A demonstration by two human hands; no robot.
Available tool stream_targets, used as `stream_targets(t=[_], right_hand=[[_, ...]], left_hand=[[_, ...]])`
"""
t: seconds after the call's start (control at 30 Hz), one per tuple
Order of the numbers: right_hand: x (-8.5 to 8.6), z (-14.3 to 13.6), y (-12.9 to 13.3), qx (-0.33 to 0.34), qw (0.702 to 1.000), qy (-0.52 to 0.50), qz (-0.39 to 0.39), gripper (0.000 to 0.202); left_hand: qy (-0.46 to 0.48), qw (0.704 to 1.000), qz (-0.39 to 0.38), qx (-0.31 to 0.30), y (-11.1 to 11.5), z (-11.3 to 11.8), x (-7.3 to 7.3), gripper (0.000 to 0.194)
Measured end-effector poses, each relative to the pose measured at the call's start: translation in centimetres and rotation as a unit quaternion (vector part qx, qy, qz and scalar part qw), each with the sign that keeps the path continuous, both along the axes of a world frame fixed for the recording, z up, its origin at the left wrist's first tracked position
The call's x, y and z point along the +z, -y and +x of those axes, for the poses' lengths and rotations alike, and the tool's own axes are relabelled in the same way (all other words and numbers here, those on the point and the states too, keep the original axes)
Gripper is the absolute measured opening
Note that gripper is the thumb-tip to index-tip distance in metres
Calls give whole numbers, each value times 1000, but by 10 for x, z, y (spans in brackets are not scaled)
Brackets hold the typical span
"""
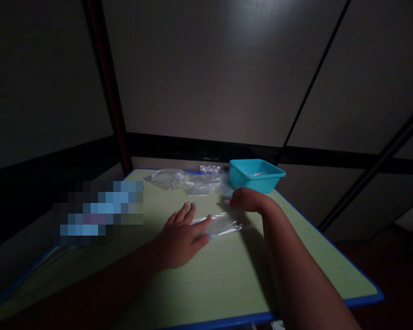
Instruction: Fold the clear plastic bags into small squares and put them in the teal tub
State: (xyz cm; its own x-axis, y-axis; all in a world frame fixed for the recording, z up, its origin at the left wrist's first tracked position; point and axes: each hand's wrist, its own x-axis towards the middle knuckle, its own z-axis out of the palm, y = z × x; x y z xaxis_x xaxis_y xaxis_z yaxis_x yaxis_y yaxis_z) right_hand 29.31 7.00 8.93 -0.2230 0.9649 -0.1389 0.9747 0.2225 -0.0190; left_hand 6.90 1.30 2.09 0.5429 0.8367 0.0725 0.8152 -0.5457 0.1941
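A clear plastic bag (223,223) lies flat on the light green table, shiny along its edges. My left hand (182,238) rests on the bag's left end, palm down, with its fingers spread. Over the bag's right side, my right hand (246,200) is bent at the wrist with its fingers curled in. Whatever those fingers hold, if anything, is hidden. Just beyond both hands lies a heap of crumpled clear plastic bags (192,181).
A turquoise plastic basket (273,183) with some clear plastic inside stands at the table's far right. The table (199,284) has a blue edge. At the left is a blurred-out bluish object (99,213). Panelled walls (206,82) rise behind.
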Motion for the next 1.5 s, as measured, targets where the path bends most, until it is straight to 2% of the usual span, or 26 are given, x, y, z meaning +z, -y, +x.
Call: stream_targets(t=[0.1,0.2,0.3,0.5,0.63,0.8,1.0,1.2,1.5], right_hand=[[1,0,2,-15,998,-54,-38,39],[1,1,4,6,995,-79,-65,50],[-1,2,4,17,997,-35,-71,63],[-7,8,1,-35,995,26,-91,69],[-7,8,2,-64,996,12,-62,58],[-3,-1,4,-19,998,-46,38,30],[-2,-12,8,66,995,-63,-40,26],[-9,-25,6,159,980,-99,-66,24],[-12,-33,7,140,985,-67,-80,19]], left_hand=[[-4,1000,3,2,0,0,-1,50],[-2,1000,6,1,0,0,-2,50],[-1,1000,6,1,1,1,-1,51],[0,1000,9,1,0,0,-2,52],[0,1000,9,-1,0,1,-3,52],[-3,1000,10,2,2,2,-2,53],[0,1000,19,5,4,2,-1,56],[-7,1000,25,5,4,3,-1,57],[-9,1000,27,9,3,3,-3,63]])
